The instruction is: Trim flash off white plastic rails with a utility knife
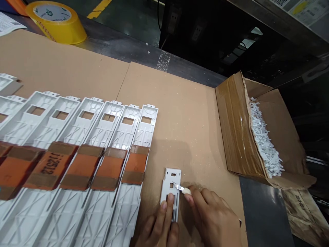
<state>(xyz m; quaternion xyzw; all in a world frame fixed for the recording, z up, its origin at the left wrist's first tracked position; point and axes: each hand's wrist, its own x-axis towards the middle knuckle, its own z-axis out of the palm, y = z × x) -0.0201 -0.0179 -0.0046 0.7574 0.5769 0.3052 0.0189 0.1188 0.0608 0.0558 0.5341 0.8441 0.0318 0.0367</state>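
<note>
On the cardboard-covered bench lies a small white plastic part (173, 174) with a slot and several rectangular cutouts. The fingers of my left hand (160, 223) press down on its lower half and hold it against the cardboard; the part's near end is partly hidden by them. A craft knife (185, 190) with a pale handle is pinched in my right hand (213, 212). Its blade points left, with the tip at the part beside the small square cutout. Whether the blade touches the plastic I cannot tell.
Long white ribbed plastic housings (146, 135) stand in a row on the left, with orange-and-brown blocks (135, 166) across them. A cardboard box (233, 127) of small white plastic pieces (264, 140) sits on the right. Yellow tape (69, 29) lies at the back left.
</note>
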